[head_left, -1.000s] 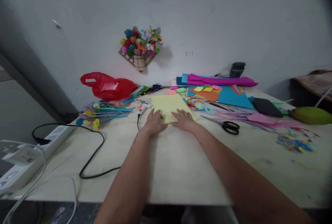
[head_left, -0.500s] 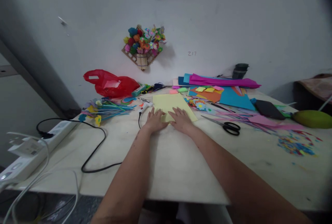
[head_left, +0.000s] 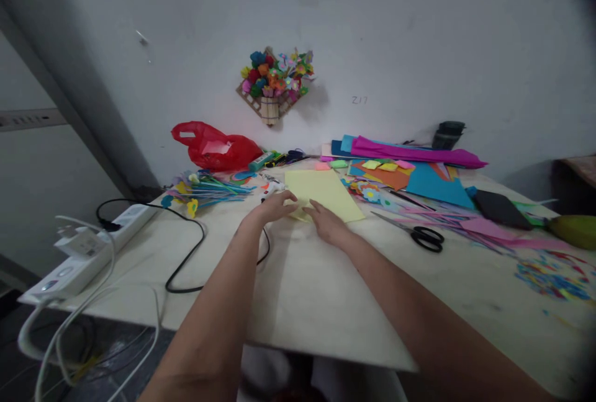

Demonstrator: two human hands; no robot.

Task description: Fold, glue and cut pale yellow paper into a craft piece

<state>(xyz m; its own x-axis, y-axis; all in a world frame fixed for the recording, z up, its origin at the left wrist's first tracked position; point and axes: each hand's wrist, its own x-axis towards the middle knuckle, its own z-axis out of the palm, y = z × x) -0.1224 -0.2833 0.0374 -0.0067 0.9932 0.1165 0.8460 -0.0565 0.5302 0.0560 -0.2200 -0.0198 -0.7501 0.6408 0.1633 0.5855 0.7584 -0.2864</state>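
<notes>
A pale yellow sheet point(head_left: 321, 188) lies flat on the white table point(head_left: 316, 303). At its left edge is my left hand point(head_left: 275, 206), fingers apart and curved over the paper, holding nothing. My right hand point(head_left: 326, 223) rests at the sheet's near edge, its fingers spread and nothing in them. Just beyond my left hand lies a white glue gun point(head_left: 273, 186), partly hidden by that hand. Black-handled scissors point(head_left: 427, 238) lie to the right of the sheet.
At the left are paper flowers point(head_left: 193, 194), a red bag point(head_left: 223, 149), a power strip point(head_left: 100, 247) and a black cable point(head_left: 189, 253). To the right sit coloured sheets point(head_left: 435, 185), a dark phone point(head_left: 500, 208) and small scraps point(head_left: 554, 275).
The view has shifted, so the table's things appear further right. My left hand has lifted a little and its fingers are more curved. The cable near it has moved.
</notes>
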